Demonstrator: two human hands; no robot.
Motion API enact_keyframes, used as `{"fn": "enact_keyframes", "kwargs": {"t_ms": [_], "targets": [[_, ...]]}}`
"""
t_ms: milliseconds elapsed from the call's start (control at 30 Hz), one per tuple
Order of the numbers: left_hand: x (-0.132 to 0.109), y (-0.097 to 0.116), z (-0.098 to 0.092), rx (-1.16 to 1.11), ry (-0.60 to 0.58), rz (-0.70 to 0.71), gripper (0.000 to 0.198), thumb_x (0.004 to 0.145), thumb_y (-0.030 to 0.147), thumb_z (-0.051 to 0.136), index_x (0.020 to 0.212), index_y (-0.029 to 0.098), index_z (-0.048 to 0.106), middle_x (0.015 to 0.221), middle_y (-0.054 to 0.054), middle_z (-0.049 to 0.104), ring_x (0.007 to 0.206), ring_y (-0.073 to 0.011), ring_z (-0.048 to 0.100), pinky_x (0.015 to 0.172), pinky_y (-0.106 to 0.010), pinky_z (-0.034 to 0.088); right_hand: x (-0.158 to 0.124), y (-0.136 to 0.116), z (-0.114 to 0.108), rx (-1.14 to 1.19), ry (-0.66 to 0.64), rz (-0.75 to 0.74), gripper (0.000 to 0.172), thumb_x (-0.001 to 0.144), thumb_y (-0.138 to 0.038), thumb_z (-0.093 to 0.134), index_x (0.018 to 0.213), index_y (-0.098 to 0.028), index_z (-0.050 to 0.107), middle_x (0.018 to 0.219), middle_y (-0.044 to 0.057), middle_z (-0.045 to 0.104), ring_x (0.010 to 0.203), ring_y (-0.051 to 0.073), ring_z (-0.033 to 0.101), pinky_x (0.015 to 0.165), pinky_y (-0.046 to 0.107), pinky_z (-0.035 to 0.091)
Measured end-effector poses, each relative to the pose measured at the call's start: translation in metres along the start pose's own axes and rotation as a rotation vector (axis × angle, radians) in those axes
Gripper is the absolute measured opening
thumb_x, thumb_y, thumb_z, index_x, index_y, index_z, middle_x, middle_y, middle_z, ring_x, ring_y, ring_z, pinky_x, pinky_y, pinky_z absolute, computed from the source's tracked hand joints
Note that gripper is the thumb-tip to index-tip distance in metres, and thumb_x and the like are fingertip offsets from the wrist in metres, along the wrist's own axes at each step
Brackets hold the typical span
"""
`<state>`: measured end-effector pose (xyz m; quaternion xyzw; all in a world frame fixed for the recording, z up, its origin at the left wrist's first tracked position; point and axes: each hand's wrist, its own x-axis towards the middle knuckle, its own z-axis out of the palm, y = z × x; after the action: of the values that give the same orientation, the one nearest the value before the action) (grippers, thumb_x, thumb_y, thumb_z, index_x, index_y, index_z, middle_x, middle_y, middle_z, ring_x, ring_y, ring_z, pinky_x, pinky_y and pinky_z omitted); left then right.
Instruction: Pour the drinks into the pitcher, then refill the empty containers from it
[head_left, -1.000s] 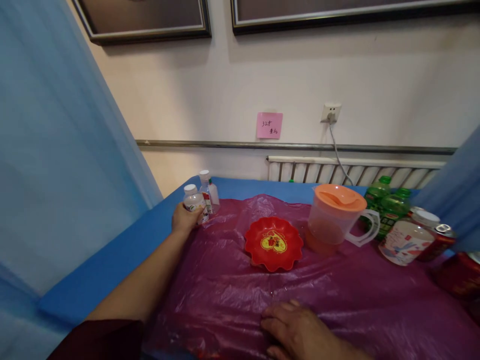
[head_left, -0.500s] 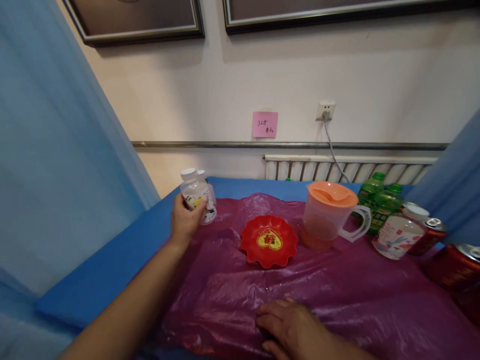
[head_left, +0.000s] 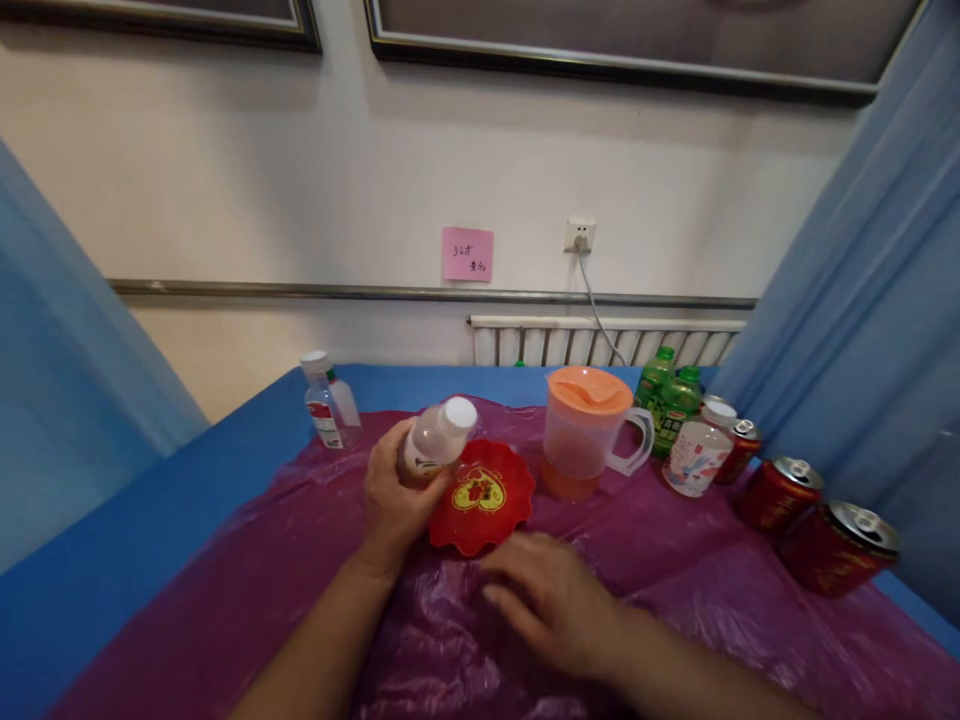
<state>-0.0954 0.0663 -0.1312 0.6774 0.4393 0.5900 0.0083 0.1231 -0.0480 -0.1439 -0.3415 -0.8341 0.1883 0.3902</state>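
My left hand (head_left: 397,495) is closed around a clear plastic bottle (head_left: 433,443) with a white cap, tilted to the right. The bottle is lifted over the left edge of a red scalloped plate (head_left: 514,480) with a yellow print. Just in front of the plate is my right hand (head_left: 551,600), slightly blurred, its fingers loosely bent and apart with nothing visible in them. Behind the plate and to its right stands a clear pitcher (head_left: 574,445) with an orange lid (head_left: 589,390) and some orange liquid at its bottom.
Another clear bottle (head_left: 324,405) stands at the left. On the right are green bottles (head_left: 679,410), a printed white-capped bottle (head_left: 697,455) and red cans (head_left: 836,555). A purple plastic sheet (head_left: 247,570) covers much of the blue table (head_left: 97,510). Blue curtains (head_left: 870,300) hang at both sides.
My left hand has taken the bottle from the left group and brought it right, to the plate, tilting it. My right hand has risen from the sheet toward the plate. The view has turned right.
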Motion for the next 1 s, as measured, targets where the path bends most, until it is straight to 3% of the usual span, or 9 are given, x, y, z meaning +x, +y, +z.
{"fn": "enact_keyframes", "kwargs": {"t_ms": [133, 233, 367, 500, 600, 1000], "targets": [[-0.003, -0.003, -0.009, 0.161, -0.131, 0.277, 0.061, 0.086, 0.037, 0.076, 0.141, 0.026, 0.052, 0.134, -0.013, 0.067, 0.125, -0.0325, 0.063, 0.111, -0.052, 0.046, 0.031, 0.02, -0.008, 0.143, 0.497, 0.131, 0.022, 0.099, -0.028, 0.06, 0.12, -0.023, 0.062, 0.095, 0.003, 0.069, 0.082, 0.015, 0.066, 0.075, 0.028, 0.055], [-0.003, 0.0, -0.01, 0.239, -0.237, 0.374, 0.059, 0.09, 0.034, 0.071, 0.145, 0.026, 0.049, 0.136, -0.015, 0.067, 0.127, -0.0329, 0.061, 0.113, -0.055, 0.04, 0.04, 0.035, -0.005, 0.272, 0.674, 0.216, 0.036, 0.096, -0.034, 0.067, 0.128, -0.022, 0.056, 0.099, 0.005, 0.067, 0.079, 0.015, 0.065, 0.071, 0.027, 0.057], [-0.006, 0.005, -0.005, 0.281, -0.336, 0.474, 0.057, 0.093, 0.028, 0.065, 0.146, 0.024, 0.047, 0.137, -0.016, 0.066, 0.13, -0.0316, 0.059, 0.118, -0.054, 0.033, 0.033, 0.045, -0.003, 0.248, 0.628, 0.239, 0.04, 0.094, -0.04, 0.07, 0.128, -0.021, 0.059, 0.096, 0.004, 0.067, 0.076, 0.014, 0.065, 0.069, 0.027, 0.057], [-0.008, 0.009, -0.001, 0.284, -0.363, 0.531, 0.056, 0.092, 0.023, 0.063, 0.146, 0.023, 0.049, 0.137, -0.015, 0.067, 0.132, -0.0315, 0.059, 0.118, -0.053, 0.031, 0.025, 0.05, -0.007, 0.133, 0.549, 0.238, 0.027, 0.095, -0.039, 0.07, 0.115, -0.021, 0.066, 0.089, 0.002, 0.07, 0.071, 0.014, 0.063, 0.067, 0.026, 0.054], [-0.01, 0.01, -0.001, 0.283, -0.374, 0.537, 0.055, 0.091, 0.022, 0.064, 0.144, 0.023, 0.051, 0.136, -0.015, 0.068, 0.13, -0.0315, 0.06, 0.118, -0.053, 0.031, 0.024, 0.051, -0.008, 0.133, 0.522, 0.216, 0.02, 0.097, -0.036, 0.066, 0.111, -0.022, 0.067, 0.088, 0.001, 0.071, 0.072, 0.013, 0.064, 0.068, 0.025, 0.053], [-0.01, 0.007, -0.001, 0.261, -0.383, 0.518, 0.053, 0.093, 0.029, 0.062, 0.145, 0.026, 0.05, 0.136, -0.014, 0.068, 0.129, -0.0315, 0.06, 0.116, -0.054, 0.033, 0.021, 0.054, -0.004, 0.1, 0.507, 0.192, 0.023, 0.096, -0.036, 0.066, 0.115, -0.023, 0.066, 0.094, 0.002, 0.073, 0.074, 0.015, 0.066, 0.07, 0.026, 0.054]]}}
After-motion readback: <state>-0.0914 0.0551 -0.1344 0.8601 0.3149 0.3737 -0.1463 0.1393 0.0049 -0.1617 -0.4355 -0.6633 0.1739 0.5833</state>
